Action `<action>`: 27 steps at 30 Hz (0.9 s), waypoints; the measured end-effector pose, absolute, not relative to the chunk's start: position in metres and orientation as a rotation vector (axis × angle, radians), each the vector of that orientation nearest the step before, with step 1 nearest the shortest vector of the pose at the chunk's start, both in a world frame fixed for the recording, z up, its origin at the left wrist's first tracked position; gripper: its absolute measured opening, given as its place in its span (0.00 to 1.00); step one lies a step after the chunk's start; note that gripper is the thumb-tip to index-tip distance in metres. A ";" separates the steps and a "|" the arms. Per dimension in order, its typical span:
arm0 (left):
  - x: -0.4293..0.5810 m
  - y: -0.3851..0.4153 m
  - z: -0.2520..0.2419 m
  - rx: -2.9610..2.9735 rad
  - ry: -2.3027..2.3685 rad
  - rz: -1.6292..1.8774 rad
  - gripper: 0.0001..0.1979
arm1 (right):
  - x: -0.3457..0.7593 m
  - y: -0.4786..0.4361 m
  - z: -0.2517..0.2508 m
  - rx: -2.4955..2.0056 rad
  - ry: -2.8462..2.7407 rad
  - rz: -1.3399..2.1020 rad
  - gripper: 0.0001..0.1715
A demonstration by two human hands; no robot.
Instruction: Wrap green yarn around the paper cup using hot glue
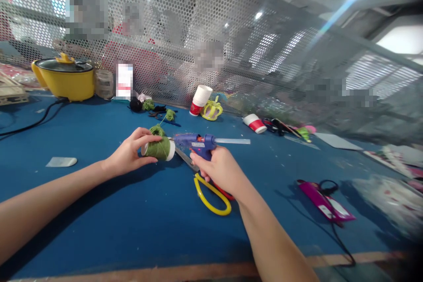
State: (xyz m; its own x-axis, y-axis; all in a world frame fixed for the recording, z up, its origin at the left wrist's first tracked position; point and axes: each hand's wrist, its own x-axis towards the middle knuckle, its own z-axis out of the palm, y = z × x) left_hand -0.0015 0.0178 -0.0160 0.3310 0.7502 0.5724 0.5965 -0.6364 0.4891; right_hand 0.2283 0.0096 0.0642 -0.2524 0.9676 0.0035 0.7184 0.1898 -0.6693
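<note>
My left hand (129, 150) is closed around a white paper cup (159, 149) that lies on its side, wrapped in green yarn. Right behind it is a loose bundle of green yarn (157, 130), and a strand runs from there to a small green clump (170, 115). In my right hand (222, 166) is a blue glue gun (201, 142), its nozzle pointing left at the cup's rim. A clear glue stick (233, 141) sticks out of its back. Under my right hand lie scissors (211, 198) with yellow and red handles, partly covered by it.
A yellow electric pot (68, 80) and a glass jar (104, 84) stand back left by the perforated screen. Stacked paper cups (201, 99) and a yellow-trimmed crown shape (211, 110) are at the back. A purple packet (324, 202) with a black cable lies right, near a plastic bag (390, 202).
</note>
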 end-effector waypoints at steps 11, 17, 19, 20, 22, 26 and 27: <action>0.000 0.019 -0.017 2.326 1.225 1.236 0.22 | 0.231 0.019 0.061 -1.445 -1.909 1.036 0.13; -0.001 0.024 -0.023 2.089 1.198 1.269 0.22 | 0.246 0.059 0.054 -1.294 -1.508 1.242 0.09; -0.002 0.024 -0.023 2.064 1.179 1.281 0.22 | 0.249 0.075 0.051 -1.361 -1.457 1.162 0.07; -0.001 0.024 -0.023 2.069 1.176 1.282 0.22 | 0.251 0.082 0.048 -1.423 -1.481 1.106 0.08; -0.001 0.023 -0.021 2.113 1.179 1.276 0.22 | 0.253 0.093 0.042 -1.563 -1.563 0.998 0.12; 0.002 0.018 -0.016 2.245 1.171 1.244 0.21 | 0.257 0.106 0.023 -1.743 -1.631 0.862 0.18; 0.003 0.017 -0.015 2.269 1.168 1.236 0.21 | 0.258 0.108 0.019 -1.776 -1.649 0.826 0.20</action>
